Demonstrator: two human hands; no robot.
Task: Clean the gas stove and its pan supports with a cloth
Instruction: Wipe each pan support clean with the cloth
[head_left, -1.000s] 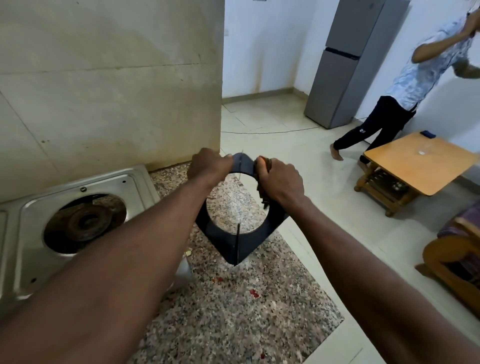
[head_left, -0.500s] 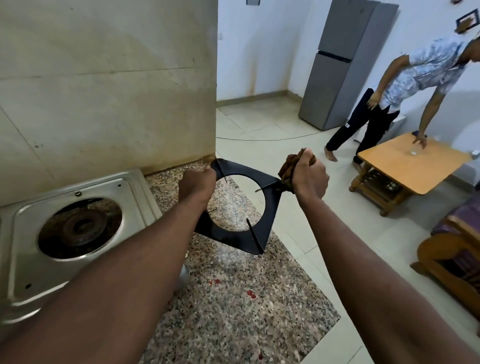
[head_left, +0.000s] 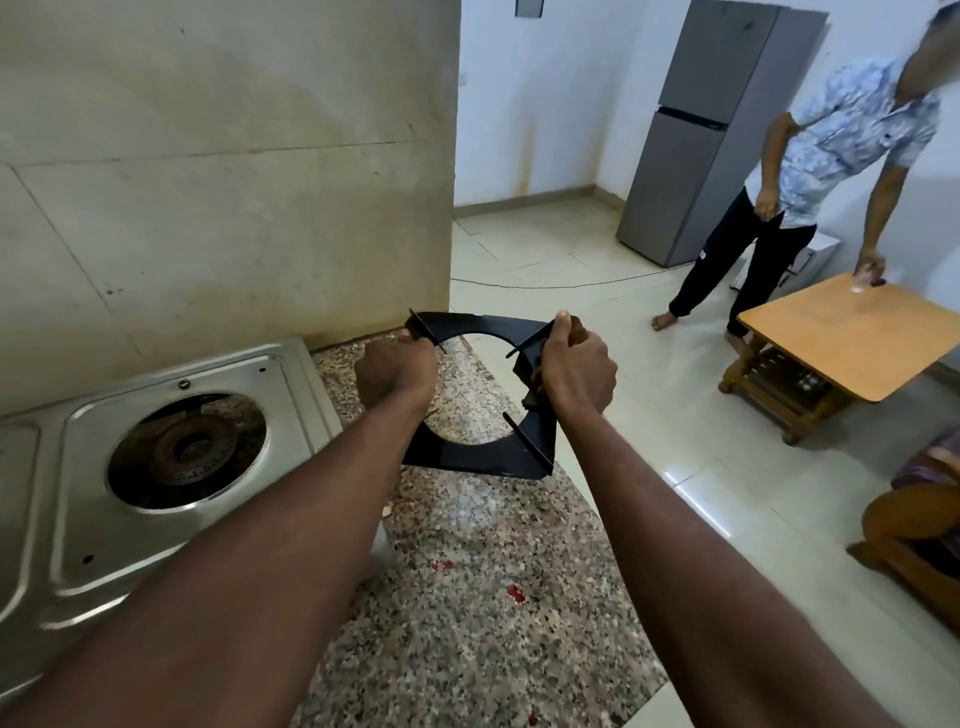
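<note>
A black square pan support (head_left: 485, 460) with a round opening is held almost flat above the granite counter (head_left: 483, 597). My left hand (head_left: 395, 376) grips its left side. My right hand (head_left: 576, 371) is closed on a brown cloth (head_left: 532, 397) pressed against the support's right side; most of the cloth is hidden in my fist. The steel gas stove (head_left: 291, 379) sits at the left with its burner (head_left: 184, 447) bare and rusty.
A tiled wall (head_left: 223, 182) rises behind the stove. The counter ends at the right over a tiled floor. A person (head_left: 810, 182) leans on a wooden table (head_left: 852, 332) beside a grey fridge (head_left: 711, 130). A wooden chair (head_left: 914, 530) stands at far right.
The pan support has turned from upright to nearly flat. My right hand with the cloth has slid along its right side, and my left hand has shifted its grip.
</note>
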